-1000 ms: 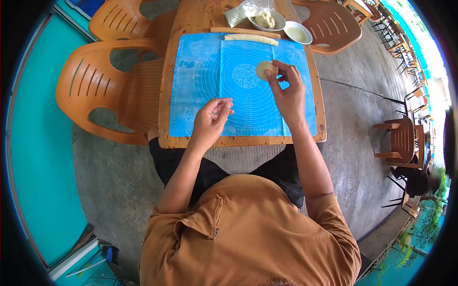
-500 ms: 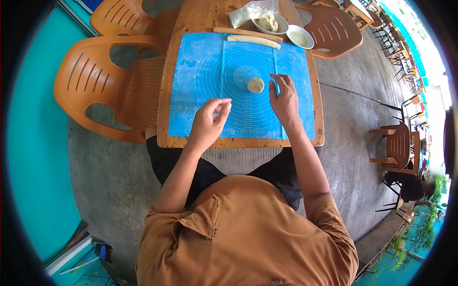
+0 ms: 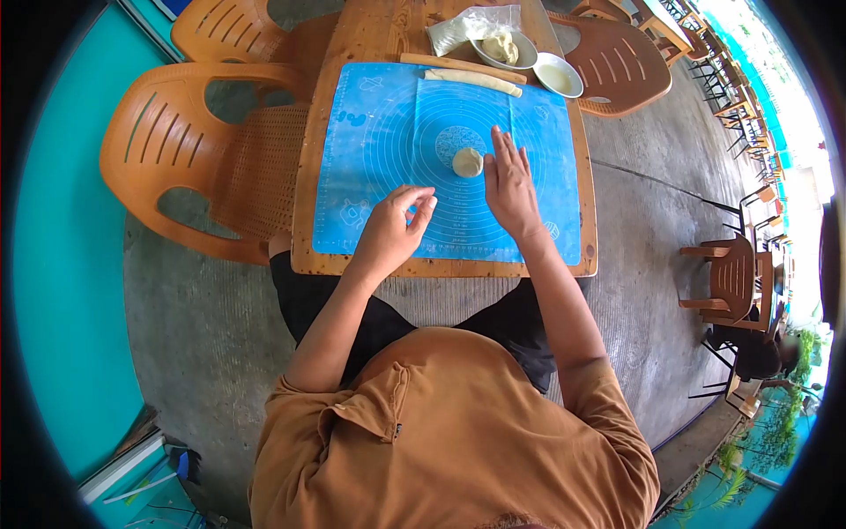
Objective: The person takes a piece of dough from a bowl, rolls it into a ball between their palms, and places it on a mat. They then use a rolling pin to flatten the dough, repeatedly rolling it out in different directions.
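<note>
A small round ball of dough (image 3: 468,162) sits near the middle of the blue silicone baking mat (image 3: 352,163). Just to its right is my right hand (image 3: 512,188), fingers stretched out and nearly together, its edge turned toward the mat. My left hand (image 3: 394,229) hovers over the mat's lower left part, fingers loosely bent, with a gap between thumb and forefinger and nothing seen in it. At the mat's far edge lies a long pale roll of dough (image 3: 473,81), with a wooden rolling pin (image 3: 463,66) behind it.
Behind the rolling pin, a bowl (image 3: 527,55) holds more dough (image 3: 501,48) beside a plastic bag of white powder (image 3: 452,33). A smaller bowl with pale liquid (image 3: 557,78) stands near the right edge of the wooden table (image 3: 370,31). Orange chairs (image 3: 167,132) stand at the left.
My right hand has straightened its fingers and moved slightly left and down, closer to the dough ball. The ball looks rounder and flatter from above. The left hand has shifted slightly right.
</note>
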The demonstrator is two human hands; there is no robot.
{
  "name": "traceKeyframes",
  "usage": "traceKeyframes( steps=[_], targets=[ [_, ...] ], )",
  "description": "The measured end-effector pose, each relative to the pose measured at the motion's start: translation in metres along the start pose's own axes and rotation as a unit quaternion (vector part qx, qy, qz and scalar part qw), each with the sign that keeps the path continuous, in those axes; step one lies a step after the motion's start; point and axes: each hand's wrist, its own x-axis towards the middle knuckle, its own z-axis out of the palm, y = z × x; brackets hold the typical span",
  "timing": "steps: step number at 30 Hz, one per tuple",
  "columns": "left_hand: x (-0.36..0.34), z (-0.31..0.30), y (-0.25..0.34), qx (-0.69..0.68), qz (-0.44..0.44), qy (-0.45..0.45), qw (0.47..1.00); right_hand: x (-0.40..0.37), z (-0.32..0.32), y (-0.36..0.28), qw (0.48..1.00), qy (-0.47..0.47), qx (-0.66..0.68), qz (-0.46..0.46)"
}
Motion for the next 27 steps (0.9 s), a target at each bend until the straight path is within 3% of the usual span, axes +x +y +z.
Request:
traceKeyframes(
  steps=[11, 19, 22, 24, 25, 27],
  targets=[
    [0.0, 0.0, -0.005, -0.006, 0.003, 0.009, 1.0, 0.077, 0.014, 0.008, 0.998, 0.038, -0.021, 0.052],
    [0.003, -0.006, -0.005, 0.01, -0.014, 0.018, 1.0, 0.071, 0.039, 0.0, 0.994, 0.045, -0.057, 0.076],
    [0.006, -0.002, -0.008, 0.003, 0.017, 0.021, 1.0, 0.069, 0.048, 0.001, 0.996, 0.04, -0.072, 0.037],
    [0.007, -0.001, -0.007, -0.001, 0.027, 0.024, 0.999, 0.071, 0.044, -0.001, 0.999, 0.004, 0.006, 0.044],
    [0.007, -0.002, -0.007, -0.005, 0.032, 0.029, 0.999, 0.08, 0.05, 0.011, 0.995, 0.09, -0.036, 0.026],
    [0.006, -0.006, -0.009, -0.01, 0.022, 0.031, 0.999, 0.096, 0.024, 0.016, 0.994, 0.097, -0.031, 0.028]
  ],
)
